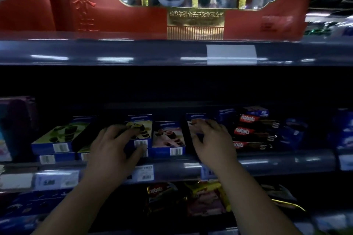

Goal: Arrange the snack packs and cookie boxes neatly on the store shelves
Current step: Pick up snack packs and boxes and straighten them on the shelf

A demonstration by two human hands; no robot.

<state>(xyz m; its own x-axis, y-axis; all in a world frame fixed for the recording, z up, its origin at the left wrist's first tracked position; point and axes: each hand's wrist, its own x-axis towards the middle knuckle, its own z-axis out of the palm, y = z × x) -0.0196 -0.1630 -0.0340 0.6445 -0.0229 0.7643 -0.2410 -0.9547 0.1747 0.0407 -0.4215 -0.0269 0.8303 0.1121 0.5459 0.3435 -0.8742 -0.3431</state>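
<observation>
Blue cookie boxes lie in stacks on the dim middle shelf (286,160). My left hand (114,145) grips the yellow-and-blue cookie box (141,128), fingers over its top and thumb on its front barcode end. A pink-topped cookie box (168,139) lies just right of it. My right hand (212,139) rests curled over another blue box (194,118), which is mostly hidden; whether it grips that box is unclear. A green-topped cookie box (61,135) sits to the left. Dark Nabati snack packs (250,131) are stacked to the right.
Large red gift boxes (114,5) fill the top shelf above a grey rail (133,53). Price tags (57,179) line the middle rail. Loose Nabati packs (191,198) lie jumbled on the lower shelf. Blue packs (294,131) stand at far right.
</observation>
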